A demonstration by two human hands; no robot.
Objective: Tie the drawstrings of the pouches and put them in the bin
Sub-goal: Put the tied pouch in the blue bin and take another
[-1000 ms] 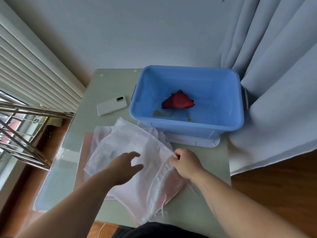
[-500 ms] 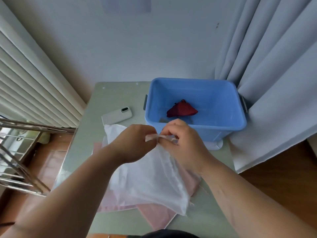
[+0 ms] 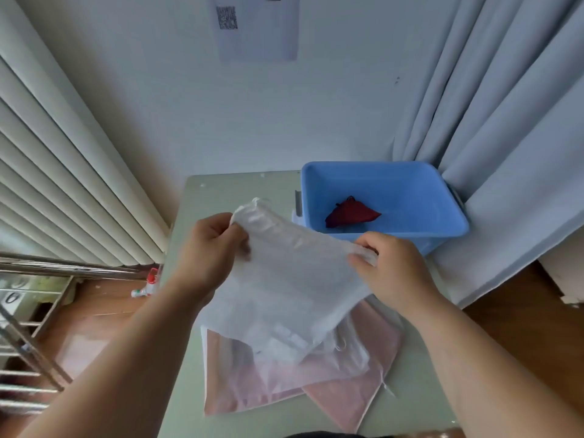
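A sheer white drawstring pouch [image 3: 290, 279] is held up above the table, its top edge stretched between my hands. My left hand [image 3: 211, 251] grips its left upper corner, and my right hand [image 3: 392, 270] pinches its right upper corner. Under it, more pouches lie flat on the table: another white one [image 3: 341, 358] and pink ones [image 3: 357, 396]. The blue bin [image 3: 442, 213] stands at the back right of the table with a dark red pouch [image 3: 350, 213] inside.
The pale green table [image 3: 234, 191] is backed by a white wall, with grey curtains [image 3: 512, 128] at the right touching the bin. A radiator and a metal rack stand at the left. A small bottle [image 3: 148, 284] lies on the wooden floor.
Both hands lifted the white pouch off the pile, then moved apart, spreading its top edge. The view has tilted up, and the phone is no longer visible.
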